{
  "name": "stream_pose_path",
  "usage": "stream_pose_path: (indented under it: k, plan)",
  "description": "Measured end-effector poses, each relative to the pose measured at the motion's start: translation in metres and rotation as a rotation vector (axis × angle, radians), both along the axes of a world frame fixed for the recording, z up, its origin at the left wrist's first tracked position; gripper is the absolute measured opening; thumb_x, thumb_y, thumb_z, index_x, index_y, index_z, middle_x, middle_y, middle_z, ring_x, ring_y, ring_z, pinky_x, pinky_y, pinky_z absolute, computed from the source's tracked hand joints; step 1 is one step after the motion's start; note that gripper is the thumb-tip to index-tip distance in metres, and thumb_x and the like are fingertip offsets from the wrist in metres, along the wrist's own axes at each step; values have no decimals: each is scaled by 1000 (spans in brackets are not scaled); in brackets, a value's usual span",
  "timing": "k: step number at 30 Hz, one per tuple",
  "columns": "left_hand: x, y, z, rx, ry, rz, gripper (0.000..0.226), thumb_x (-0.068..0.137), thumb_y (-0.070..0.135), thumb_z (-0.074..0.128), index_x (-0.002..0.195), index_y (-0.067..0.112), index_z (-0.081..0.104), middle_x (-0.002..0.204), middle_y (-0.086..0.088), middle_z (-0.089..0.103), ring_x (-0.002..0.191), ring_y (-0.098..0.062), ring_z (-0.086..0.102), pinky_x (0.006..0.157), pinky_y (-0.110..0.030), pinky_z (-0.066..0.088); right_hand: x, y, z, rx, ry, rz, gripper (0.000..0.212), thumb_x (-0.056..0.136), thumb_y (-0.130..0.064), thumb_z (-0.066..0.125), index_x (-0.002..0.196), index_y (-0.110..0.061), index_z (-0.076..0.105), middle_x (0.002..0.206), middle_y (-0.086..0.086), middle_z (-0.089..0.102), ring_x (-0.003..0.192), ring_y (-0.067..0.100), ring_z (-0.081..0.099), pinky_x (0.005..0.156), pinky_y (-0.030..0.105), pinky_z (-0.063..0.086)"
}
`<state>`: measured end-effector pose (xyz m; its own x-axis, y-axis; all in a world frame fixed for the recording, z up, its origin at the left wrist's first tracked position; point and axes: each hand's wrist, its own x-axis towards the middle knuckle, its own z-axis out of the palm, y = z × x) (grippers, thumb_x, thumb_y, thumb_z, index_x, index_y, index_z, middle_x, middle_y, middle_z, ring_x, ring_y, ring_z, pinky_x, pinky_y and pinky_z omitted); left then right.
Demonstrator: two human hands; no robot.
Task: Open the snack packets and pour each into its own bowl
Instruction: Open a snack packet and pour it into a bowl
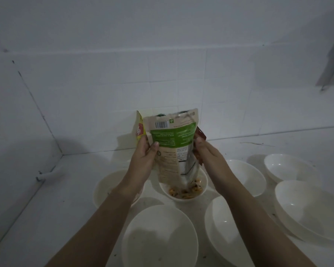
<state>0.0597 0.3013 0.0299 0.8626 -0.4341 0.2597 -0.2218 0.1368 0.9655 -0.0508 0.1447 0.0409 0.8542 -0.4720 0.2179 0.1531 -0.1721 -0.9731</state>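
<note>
A beige and green snack packet (pixel 174 149) is held upside down over a small white bowl (pixel 183 189) on the white desk (pixel 52 212), its long axis near upright and its open mouth pointing down into the bowl. Snack pieces (pixel 181 191), brown and yellow, lie in that bowl just under the mouth. The left hand (pixel 145 157) takes a grip on the packet's left edge, thumb across the printed back; the right hand (pixel 204 151) clamps its right edge. A barcode and green panels of print show on the packet, inverted and too small to read. Behind it a yellow packet (pixel 138 126) with a red logo, letters only partly visible, stands by the tiled wall (pixel 104 83), and a dark red packet (pixel 201 134) peeks out at the right hand. Five larger white bowls ring the small one; the left bowl (pixel 106 189) is partly hidden by the forearm, its contents unclear.
</note>
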Motion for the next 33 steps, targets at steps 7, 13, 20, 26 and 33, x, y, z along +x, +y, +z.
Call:
stream_pose_path:
  k: [7,13,20,26,33]
  plan:
    - [3,1,3,19,-23,-1,28,102,20,46,127,31,54,122,9,68,114,-13,63,93,-41,53,5,-1,12,56,-24,-78,45,98,-47,49,141,-36,47,139,-13,54,122,4,51,97,23,44]
    - [6,-2,14,32,-62,-44,27,101,18,47,126,23,55,124,3,67,116,-18,62,98,-51,50,17,-4,33,64,-95,-40,33,97,-39,55,125,-21,59,106,-5,74,93,5,71,68,17,54]
    - [10,-6,34,-133,50,-41,28,95,29,55,118,16,63,109,8,73,99,-6,68,69,-22,53,23,-6,38,82,-165,-18,21,94,-25,64,105,-8,58,96,13,75,86,23,73,68,32,57]
    - [12,-11,35,-160,66,-32,22,91,21,63,110,10,64,102,-1,75,94,-14,69,67,-24,53,20,-5,40,229,-193,101,28,94,-20,62,119,-7,64,108,11,74,96,23,72,74,29,58]
    - [13,-11,43,-207,47,-1,21,87,24,67,103,11,69,97,-6,76,90,-19,71,75,-34,56,18,-4,33,259,-181,101,26,94,-14,60,115,0,66,88,6,75,74,15,71,52,20,53]
